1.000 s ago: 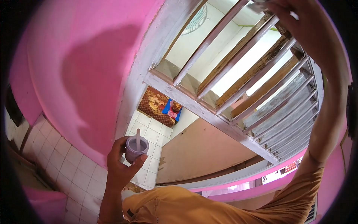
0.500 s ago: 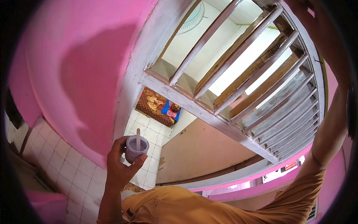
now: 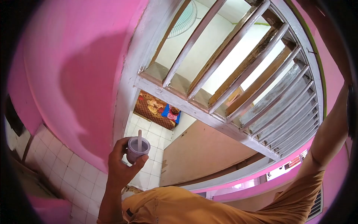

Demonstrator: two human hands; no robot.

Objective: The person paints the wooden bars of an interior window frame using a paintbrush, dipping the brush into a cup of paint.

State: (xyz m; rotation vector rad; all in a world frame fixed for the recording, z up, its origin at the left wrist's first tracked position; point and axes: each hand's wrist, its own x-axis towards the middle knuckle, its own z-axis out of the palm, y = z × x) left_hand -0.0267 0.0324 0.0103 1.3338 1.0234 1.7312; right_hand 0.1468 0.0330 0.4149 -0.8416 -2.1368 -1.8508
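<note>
My left hand [image 3: 121,162] is closed around a small purplish plastic cup [image 3: 135,156], its thumb on the near side. A flat pale stick [image 3: 140,140] stands upright in the cup, its lower end inside. What the cup contains is hard to make out. My right arm [image 3: 332,130] is raised along the right side, and its dark forearm runs up to the top right corner. The right hand itself is cut off by the upper edge. Beside that arm is a whitish barred window frame [image 3: 201,106] with worn paint and bare wood.
A pink wall [image 3: 85,82] with a shadow on it stands at the left, above white floor tiles [image 3: 74,168]. Past the frame lie a brown flowered mat [image 3: 149,108] and a blue patterned cloth [image 3: 172,114]. A fan [image 3: 184,22] shows behind the bars.
The view has shifted slightly, so the barred frame sits a little further left. The raised right arm has moved up toward the corner. The left hand keeps its hold on the cup.
</note>
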